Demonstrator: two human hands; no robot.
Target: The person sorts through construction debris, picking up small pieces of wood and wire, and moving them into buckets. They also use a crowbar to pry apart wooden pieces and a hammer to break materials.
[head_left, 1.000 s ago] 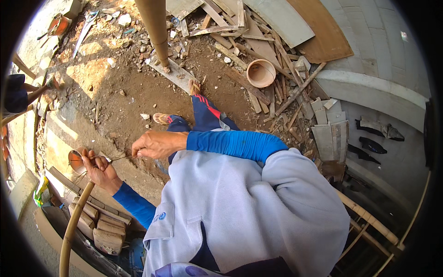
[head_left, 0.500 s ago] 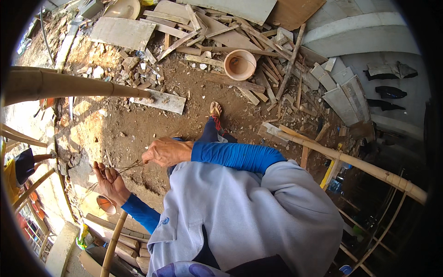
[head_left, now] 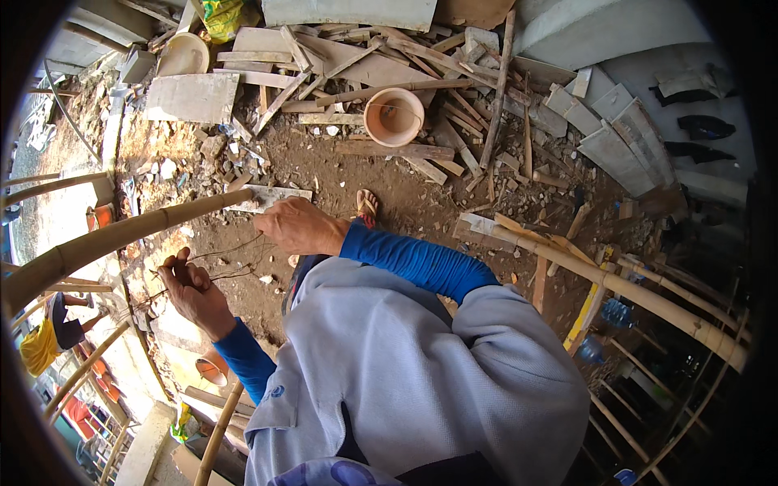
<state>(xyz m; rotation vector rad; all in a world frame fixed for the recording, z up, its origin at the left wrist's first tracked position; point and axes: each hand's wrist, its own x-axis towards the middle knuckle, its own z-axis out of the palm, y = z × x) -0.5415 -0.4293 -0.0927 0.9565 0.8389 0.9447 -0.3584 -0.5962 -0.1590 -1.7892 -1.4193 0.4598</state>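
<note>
Several thin dark wires [head_left: 231,249] stretch between my two hands, with loose ends poking out beyond the left one. My left hand [head_left: 197,298] has its fingers curled in around the wires, palm partly turned up. Higher and to the right, my right hand [head_left: 298,227] is closed, back of the hand up, pinching the other end of the wires; its fingertips are mostly hidden. A thick bamboo pole [head_left: 138,235] reaches in from the left and ends just beyond my right hand.
Scrap boards [head_left: 397,150] and a round clay-coloured bucket [head_left: 394,117] lie ahead. Bamboo rails [head_left: 632,296] cross on the right, and another pole [head_left: 217,433] rises by my left elbow. A person in yellow [head_left: 40,348] is at the far left. Another bucket [head_left: 212,367] sits below my left hand.
My hands have drawn a little apart, and the wires between them have spread into separate strands. The right hand is slightly higher. The whole view has shifted with my head.
</note>
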